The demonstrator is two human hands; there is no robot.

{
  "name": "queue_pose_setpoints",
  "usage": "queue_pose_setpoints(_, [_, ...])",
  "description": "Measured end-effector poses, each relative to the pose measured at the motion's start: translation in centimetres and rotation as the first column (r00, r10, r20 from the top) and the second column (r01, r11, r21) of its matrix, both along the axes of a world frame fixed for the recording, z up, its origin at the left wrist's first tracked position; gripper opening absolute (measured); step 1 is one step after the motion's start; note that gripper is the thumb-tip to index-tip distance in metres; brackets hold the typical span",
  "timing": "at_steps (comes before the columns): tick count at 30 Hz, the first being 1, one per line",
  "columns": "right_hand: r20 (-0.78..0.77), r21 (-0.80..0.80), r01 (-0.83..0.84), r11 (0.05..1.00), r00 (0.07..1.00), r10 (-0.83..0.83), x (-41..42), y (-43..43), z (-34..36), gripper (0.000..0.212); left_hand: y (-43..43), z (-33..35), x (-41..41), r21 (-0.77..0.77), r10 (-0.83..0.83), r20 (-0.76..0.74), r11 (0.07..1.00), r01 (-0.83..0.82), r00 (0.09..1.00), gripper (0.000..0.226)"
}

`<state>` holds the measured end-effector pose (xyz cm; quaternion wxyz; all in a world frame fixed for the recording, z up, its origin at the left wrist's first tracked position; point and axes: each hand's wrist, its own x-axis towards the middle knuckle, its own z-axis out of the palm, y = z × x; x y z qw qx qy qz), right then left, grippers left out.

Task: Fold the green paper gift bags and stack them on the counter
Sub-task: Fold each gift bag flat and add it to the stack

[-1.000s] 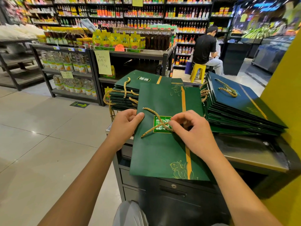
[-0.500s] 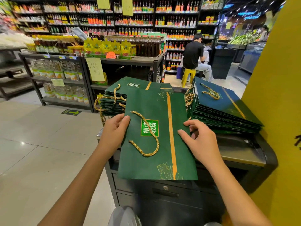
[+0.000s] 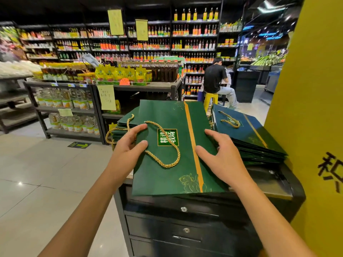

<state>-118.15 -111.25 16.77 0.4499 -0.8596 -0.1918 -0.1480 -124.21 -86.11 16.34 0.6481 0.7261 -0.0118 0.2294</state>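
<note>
- The green gift bag (image 3: 167, 175) is folded flat and held face up between both hands over the black bench (image 3: 269, 180). Its near edge overhangs the bench's drawers (image 3: 185, 230).
- The left hand (image 3: 126, 147) grips the bag's left edge. Its thumb and forefinger lie on the bag's face beside the gold rope handle (image 3: 172, 160), and the other fingers are hidden.
- The right hand (image 3: 224, 160) holds the bag's right side, spread wide. Its thumb presses beside the orange stripe (image 3: 193, 145) and its fingers curve over the right edge.
- The rope handle lies looped across the bag's white-lettered label (image 3: 167, 137).
- Left of the held bag, partly under it, a stack of folded green bags (image 3: 122, 127) sits on the bench.
- Right of the held bag lies a second, fanned stack (image 3: 250, 134).
- Further right of the bag stands a yellow pillar (image 3: 306, 108).
- Beyond the bag, a person in a black shirt (image 3: 213, 78) sits on a yellow stool (image 3: 210, 99) facing shelves of bottles (image 3: 193, 45).
</note>
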Motion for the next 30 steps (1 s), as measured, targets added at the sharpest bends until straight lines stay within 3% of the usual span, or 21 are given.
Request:
queue_pose_setpoints(8, [-0.001,-0.028,0.172,0.985,0.985,-0.172,4.4,-3.7,6.3,0.068,-4.7,6.1,7.9,0.196,-0.076,0.029,0.978,0.069,0.997,0.042])
queue_pose_setpoints(14, [-0.043,-0.064,0.323,0.944,0.945,-0.326,9.3,-8.6,8.0,0.063,-10.0,8.4,15.0,0.425,-0.149,-0.043,0.892,0.153,0.988,0.053])
queue_pose_setpoints(21, [-0.085,-0.216,0.407,0.887,0.898,-0.433,13.0,-11.5,5.6,0.063,-14.8,7.6,19.9,0.576,-0.163,-0.169,0.784,0.231,0.972,0.055])
queue_pose_setpoints(30, [-0.065,-0.409,0.360,0.839,0.905,-0.420,15.1,-12.1,1.0,0.055,-15.7,3.0,22.9,0.657,-0.102,-0.316,0.694,0.295,0.943,0.065])
